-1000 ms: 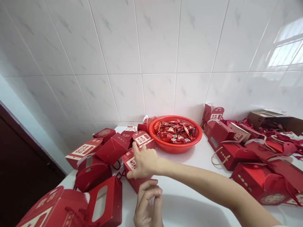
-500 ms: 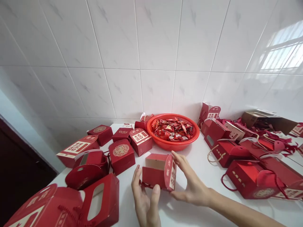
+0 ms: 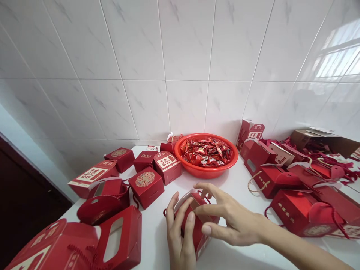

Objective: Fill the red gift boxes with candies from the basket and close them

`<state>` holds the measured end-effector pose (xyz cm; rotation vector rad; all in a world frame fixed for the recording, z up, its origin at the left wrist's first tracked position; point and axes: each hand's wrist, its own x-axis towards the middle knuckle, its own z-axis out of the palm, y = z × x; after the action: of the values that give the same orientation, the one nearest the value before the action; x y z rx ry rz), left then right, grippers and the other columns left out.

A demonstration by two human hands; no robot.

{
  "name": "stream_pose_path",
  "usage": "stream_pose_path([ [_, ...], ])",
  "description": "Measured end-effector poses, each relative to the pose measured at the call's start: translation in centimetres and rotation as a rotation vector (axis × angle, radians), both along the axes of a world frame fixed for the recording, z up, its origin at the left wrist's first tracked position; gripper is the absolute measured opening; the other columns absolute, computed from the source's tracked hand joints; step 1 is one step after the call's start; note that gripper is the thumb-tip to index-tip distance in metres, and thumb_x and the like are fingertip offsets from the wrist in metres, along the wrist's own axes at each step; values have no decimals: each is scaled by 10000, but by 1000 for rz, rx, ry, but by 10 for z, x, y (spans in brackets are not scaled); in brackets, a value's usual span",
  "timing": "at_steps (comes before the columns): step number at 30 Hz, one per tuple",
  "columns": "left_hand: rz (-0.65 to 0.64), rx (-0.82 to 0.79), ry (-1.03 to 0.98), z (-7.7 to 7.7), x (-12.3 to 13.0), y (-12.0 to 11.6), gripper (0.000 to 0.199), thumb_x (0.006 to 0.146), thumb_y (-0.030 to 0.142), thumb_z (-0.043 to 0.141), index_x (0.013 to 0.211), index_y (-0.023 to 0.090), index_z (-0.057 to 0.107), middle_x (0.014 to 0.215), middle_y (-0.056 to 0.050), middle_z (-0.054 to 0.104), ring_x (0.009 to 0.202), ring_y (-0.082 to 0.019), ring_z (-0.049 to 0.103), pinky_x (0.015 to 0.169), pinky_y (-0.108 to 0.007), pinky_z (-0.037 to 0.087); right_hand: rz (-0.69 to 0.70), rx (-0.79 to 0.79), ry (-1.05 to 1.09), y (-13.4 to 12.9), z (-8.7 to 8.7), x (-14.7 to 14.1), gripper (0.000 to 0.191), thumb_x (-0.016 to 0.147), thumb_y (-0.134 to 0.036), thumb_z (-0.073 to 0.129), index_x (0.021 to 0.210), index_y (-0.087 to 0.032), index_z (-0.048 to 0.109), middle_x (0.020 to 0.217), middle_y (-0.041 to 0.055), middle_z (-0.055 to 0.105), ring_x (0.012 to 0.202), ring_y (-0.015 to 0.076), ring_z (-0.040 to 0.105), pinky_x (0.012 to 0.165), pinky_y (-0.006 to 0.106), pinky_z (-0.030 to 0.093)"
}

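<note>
A small red gift box (image 3: 199, 237) stands on the white tabletop, turned at an angle, with its top panels partly covered by my fingers. My left hand (image 3: 181, 240) wraps its left side, thumb on the near face and fingertips over the upper edge. From the right, my right hand (image 3: 239, 219) reaches across the top with bent fingers, its thumb near the close edge and a fingertip at the top panel. A dark red cord loop shows behind the fingers. Just beyond, a red plastic basket (image 3: 206, 172) holds many red-wrapped candies (image 3: 204, 152).
Several red boxes stand to the left, among them a round-patterned box (image 3: 146, 183) and a window-cut box (image 3: 128, 232). More corded boxes (image 3: 300, 213) crowd the right side. A brown carton (image 3: 299, 140) sits at the back right, against the tiled wall (image 3: 185, 108).
The gift box has been turned, so its patterned end now faces nearer me. My right hand has shifted from its right end to over its top; my left hand has closed around its left side.
</note>
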<state>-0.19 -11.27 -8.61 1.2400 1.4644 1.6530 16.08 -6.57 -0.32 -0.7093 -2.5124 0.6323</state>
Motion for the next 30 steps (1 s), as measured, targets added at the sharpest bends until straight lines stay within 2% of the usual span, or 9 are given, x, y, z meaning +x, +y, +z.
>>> stream_pose_path([
  [3,-38,-8,96,-3,-5,3,349,997,435,451,1222,325,695,1540,-46,416,1390,-326,449,1166,-564,333,-33,-13,-61,0,8,-2,399,1050,-392,410,1052,-171,743,1436,186,480,1359,275,483,1074,419,452],
  [6,-81,-11,177,-5,-8,5,321,989,450,459,1137,287,692,1496,-80,450,1362,-334,469,1130,-579,353,-114,-35,-101,0,10,-1,323,1036,-372,453,1098,-203,721,1403,166,520,1327,280,513,1001,401,502],
  [10,-29,34,106,0,-2,3,214,945,451,532,1013,260,601,1425,-88,509,1353,-327,469,1092,-539,370,-279,-113,-39,2,8,5,262,972,-368,575,1158,-204,659,1267,122,613,1052,227,648,832,327,552],
  [13,50,115,-30,5,4,0,198,876,407,619,964,253,530,1463,-83,505,1359,-320,466,1081,-480,374,-355,-189,-77,4,6,13,521,890,-528,672,1277,-184,617,1256,129,637,1009,252,656,829,358,547],
  [16,14,164,-194,7,3,-1,181,827,376,611,927,244,536,1446,-75,547,1322,-327,509,1007,-422,441,-356,-263,-160,7,6,22,781,790,-667,719,1373,-165,583,1303,158,631,1072,300,641,897,403,527],
  [21,-20,119,-192,6,-11,0,204,757,371,539,776,220,675,1398,-46,611,1304,-371,517,886,-387,491,-316,-332,-260,11,-2,35,956,689,-742,752,1460,-222,525,1460,163,529,1261,364,560,1028,451,472],
  [23,-24,76,-196,5,-16,2,254,739,335,512,814,222,727,1385,-41,629,1329,-369,504,920,-398,495,-331,-333,-272,13,-9,39,1023,692,-739,752,1522,-225,446,1524,181,463,1333,391,505,1071,484,443],
  [26,-66,-39,-205,2,-21,6,409,737,257,459,989,215,779,1377,-36,647,1382,-333,474,1040,-402,458,-327,-346,-257,16,-19,42,1072,712,-717,750,1572,-214,354,1561,196,423,1384,395,463,1097,492,431],
  [30,-111,-172,-165,-4,-22,8,580,738,227,447,1245,182,726,1341,-46,683,1358,-328,509,1103,-418,423,-285,-328,-232,22,-15,44,1038,723,-685,761,1552,-182,392,1537,188,467,1344,364,520,1082,452,457],
])
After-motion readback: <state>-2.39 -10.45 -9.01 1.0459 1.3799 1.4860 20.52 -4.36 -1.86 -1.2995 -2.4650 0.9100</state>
